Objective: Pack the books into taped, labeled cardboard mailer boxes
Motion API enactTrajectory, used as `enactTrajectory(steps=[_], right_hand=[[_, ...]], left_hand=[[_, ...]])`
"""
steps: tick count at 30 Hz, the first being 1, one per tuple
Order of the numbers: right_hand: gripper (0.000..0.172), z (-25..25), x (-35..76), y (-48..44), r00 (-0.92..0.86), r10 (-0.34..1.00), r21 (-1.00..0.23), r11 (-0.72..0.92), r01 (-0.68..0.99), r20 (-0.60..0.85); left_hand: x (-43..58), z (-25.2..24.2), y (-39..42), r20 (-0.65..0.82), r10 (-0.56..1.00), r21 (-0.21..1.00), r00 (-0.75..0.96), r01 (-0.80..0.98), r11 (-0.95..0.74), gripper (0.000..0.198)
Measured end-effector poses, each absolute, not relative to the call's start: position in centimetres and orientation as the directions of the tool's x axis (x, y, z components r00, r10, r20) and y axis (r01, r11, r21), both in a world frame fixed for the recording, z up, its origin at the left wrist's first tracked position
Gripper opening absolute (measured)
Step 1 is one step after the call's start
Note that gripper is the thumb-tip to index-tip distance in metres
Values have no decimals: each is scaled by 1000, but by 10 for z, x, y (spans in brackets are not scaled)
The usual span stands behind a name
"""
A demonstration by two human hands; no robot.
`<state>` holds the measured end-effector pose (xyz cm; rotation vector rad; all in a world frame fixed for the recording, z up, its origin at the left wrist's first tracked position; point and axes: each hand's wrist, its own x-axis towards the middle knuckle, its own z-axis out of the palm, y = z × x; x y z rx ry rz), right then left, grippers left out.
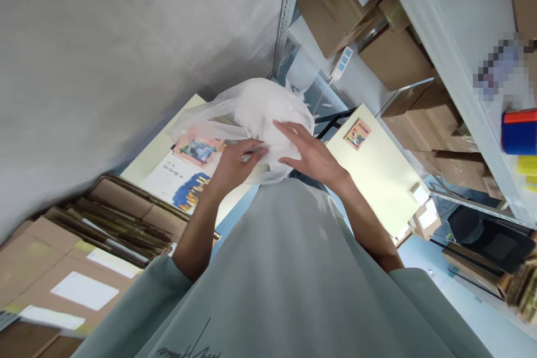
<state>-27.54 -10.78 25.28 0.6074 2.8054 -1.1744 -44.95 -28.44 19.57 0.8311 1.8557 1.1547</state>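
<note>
A translucent white plastic bag point(260, 103) bulges in front of my body, with white material inside that I cannot make out. My left hand point(238, 161) pinches the near part of the bag between thumb and fingertips. Against the bag's right side is my right hand point(308, 151), its fingers and thumb spread apart. Under the bag's left part, printed cards or booklets lie on a pale table: a pink picture card point(199, 148) and a white sheet point(165, 179) with handwriting and a blue-and-yellow picture.
Flattened cardboard point(126, 212) is stacked at left beside a carton point(67, 268). A pale tabletop point(377, 170) at right bears a small picture card point(358, 134). A power strip point(342, 63) with a cord lies beyond. Shelves with cardboard boxes point(394, 56) line the right; a grey-white wall point(126, 39) borders the left.
</note>
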Motion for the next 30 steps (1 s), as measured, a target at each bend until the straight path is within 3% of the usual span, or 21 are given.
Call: enactTrajectory(steps=[3,6,9,12,14,18,23,30], right_hand=[[45,254,-278,-104,-929,330,-682,643,349,-165],[31,256,-274,-76,-883,467,-635,672,382,-37],[41,252,-261,-31,-725,682,-489,668,562,99],[68,238,-245,6,-491,844,-297,536,790,215],[74,230,-235,15,-487,845,-252,531,809,219],[68,226,-229,2,-603,784,-246,620,745,147],[61,241,-247,-35,-672,740,-364,631,685,19],[53,250,-264,-54,-733,680,-431,661,614,-1]], left_hand=[[-448,204,-277,-231,823,940,-520,100,327,36],[-452,188,-272,-236,778,936,-582,78,343,38],[-454,153,-269,-282,788,881,-546,177,438,40],[-446,113,-266,-366,817,770,-447,348,535,49],[-438,90,-262,-391,847,721,-361,452,526,61],[-423,54,-239,-407,895,685,-183,587,432,81],[-413,24,-202,-496,868,618,-41,685,385,102],[-414,12,-201,-603,794,489,-81,749,447,41]])
